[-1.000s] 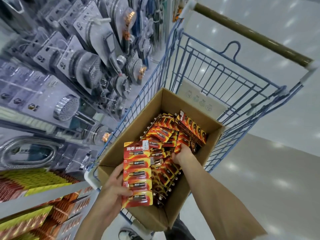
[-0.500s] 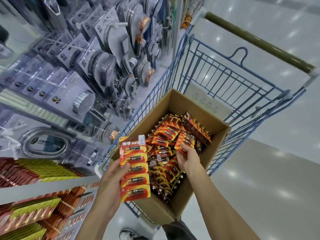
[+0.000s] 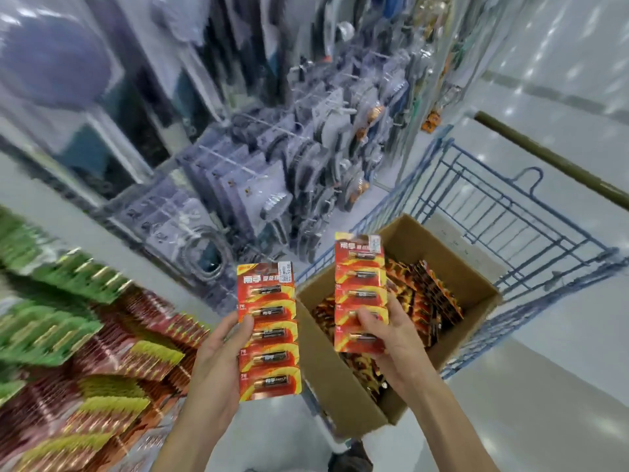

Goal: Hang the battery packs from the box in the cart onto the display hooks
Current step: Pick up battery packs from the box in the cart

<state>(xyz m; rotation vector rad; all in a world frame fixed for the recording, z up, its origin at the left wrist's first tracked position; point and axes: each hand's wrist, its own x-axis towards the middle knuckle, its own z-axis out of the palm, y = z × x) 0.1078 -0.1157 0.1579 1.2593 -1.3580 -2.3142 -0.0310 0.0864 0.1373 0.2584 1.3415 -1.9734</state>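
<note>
My left hand [image 3: 218, 366] grips a red and yellow strip of battery packs [image 3: 269, 332] upright, left of the cardboard box [image 3: 343, 390]. My right hand [image 3: 391, 338] holds a second strip of battery packs [image 3: 359, 284] above the box's near-left part, thumb across its front. The box sits in the blue wire cart [image 3: 510, 229] and holds several more loose battery strips [image 3: 425, 301]. Hanging rows of red, yellow and green battery packs [image 3: 102, 352] fill the display at lower left; their hooks are blurred.
Clear-packed shower heads and hoses [image 3: 272, 185] hang on the rack behind the display. The cart's dark handle [image 3: 551, 158] crosses the upper right. White shop floor [image 3: 561, 386] lies to the right. A dark shoe [image 3: 350, 458] shows below the box.
My right hand has lifted a second battery strip out of the box. My left hand has raised its strip and moved it left of the box. The view has swung left toward the display.
</note>
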